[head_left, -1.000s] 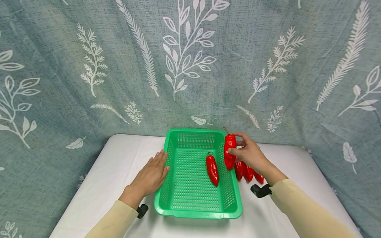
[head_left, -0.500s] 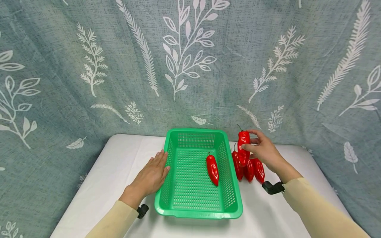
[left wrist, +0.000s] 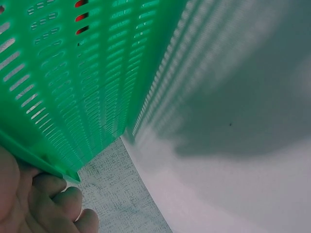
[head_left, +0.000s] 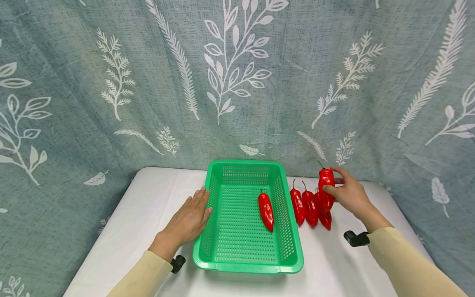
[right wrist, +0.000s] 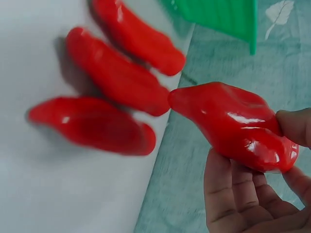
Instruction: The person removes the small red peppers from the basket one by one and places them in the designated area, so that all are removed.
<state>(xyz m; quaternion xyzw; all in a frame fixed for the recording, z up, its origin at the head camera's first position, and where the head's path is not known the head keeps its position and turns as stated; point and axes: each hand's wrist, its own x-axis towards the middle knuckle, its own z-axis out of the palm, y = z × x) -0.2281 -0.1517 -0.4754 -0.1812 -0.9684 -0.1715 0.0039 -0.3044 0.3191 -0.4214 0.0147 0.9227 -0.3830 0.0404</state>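
Between thumb and fingers, my right hand [head_left: 350, 193] holds a glossy red chili pepper [head_left: 326, 189], stem upward, above the right end of a row of peppers. In the right wrist view this held pepper [right wrist: 238, 127] is apart from the three lying on the table. Those three are a left pepper [head_left: 297, 207], a middle pepper [head_left: 309, 208] and a right pepper [head_left: 325, 219], the last partly hidden by the held one. My left hand [head_left: 189, 216] rests with straight fingers along the left rim of a green plastic basket [head_left: 249, 268]. One red pepper [head_left: 265, 211] lies inside the basket.
The white-covered table [head_left: 148, 198] stands before a grey-green curtain [head_left: 237, 136] with a white leaf pattern. The basket's right wall stands between the pepper inside it and the row outside. A black wrist camera [head_left: 356, 238] sits on my right wrist.
My right hand has carried its pepper from above the basket's right rim rightward, past the left and middle peppers, to above the right one. My left hand has stayed at the basket.
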